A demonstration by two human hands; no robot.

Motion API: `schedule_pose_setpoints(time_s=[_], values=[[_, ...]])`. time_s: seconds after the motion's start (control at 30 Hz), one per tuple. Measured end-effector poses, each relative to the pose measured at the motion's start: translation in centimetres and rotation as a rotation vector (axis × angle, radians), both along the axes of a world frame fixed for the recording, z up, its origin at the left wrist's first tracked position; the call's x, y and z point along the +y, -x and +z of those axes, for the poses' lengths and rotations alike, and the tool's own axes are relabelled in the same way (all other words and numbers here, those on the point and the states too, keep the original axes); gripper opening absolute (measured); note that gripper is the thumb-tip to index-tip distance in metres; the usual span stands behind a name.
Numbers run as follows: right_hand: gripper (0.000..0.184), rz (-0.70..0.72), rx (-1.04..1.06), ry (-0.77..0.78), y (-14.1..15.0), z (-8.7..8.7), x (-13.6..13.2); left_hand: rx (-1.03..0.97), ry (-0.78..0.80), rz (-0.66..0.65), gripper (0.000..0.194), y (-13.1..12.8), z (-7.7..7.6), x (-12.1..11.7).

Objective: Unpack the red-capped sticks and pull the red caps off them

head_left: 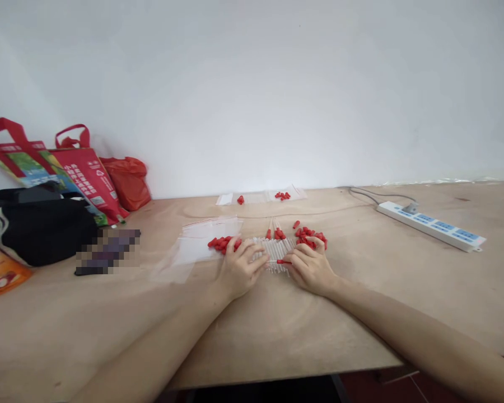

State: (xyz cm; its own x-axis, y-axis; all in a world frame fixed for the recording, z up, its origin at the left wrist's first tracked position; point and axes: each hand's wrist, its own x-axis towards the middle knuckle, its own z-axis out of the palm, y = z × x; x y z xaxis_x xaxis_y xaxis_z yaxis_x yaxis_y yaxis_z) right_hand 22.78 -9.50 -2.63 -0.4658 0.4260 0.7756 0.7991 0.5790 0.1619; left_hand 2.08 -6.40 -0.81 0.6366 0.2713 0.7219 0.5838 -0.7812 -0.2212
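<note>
Both hands meet over a row of thin clear tubes (273, 249) lying on the wooden table. My left hand (241, 267) is closed, its fingertips pinching what looks like one clear tube. My right hand (311, 267) is closed too, with a small red cap (280, 261) at its fingertips, facing the left hand. A pile of red caps (222, 243) lies just beyond the left hand. Another heap of red caps (308, 234) sits beyond the right hand. Between these, several tubes with red ends (278, 232) point away from me.
Flat clear plastic bags (193, 246) lie left of the hands. More bags with red caps (283, 196) lie near the wall. Shopping bags (88, 179), a black bag (46, 229) and a blurred dark object (109, 252) occupy the left. A power strip (430, 224) lies right.
</note>
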Motion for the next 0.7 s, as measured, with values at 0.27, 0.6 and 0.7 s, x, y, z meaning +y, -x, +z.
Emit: schedule_pose_setpoints(time_s=[0.27, 0.6, 0.7], values=[[0.016, 0.027, 0.035, -0.005, 0.16, 0.49, -0.3, 0.03, 0.032, 0.016, 0.018, -0.31, -0.83, -0.22], [0.021, 0.046, -0.012, 0.076, -0.21, 0.49, -0.6, 0.027, 0.157, 0.028, 0.019, -0.11, -0.41, -0.97], [0.02, 0.06, -0.004, 0.079, -0.41, 0.44, -0.61, 0.021, 0.144, 0.015, 0.02, 0.08, -0.48, -0.8]])
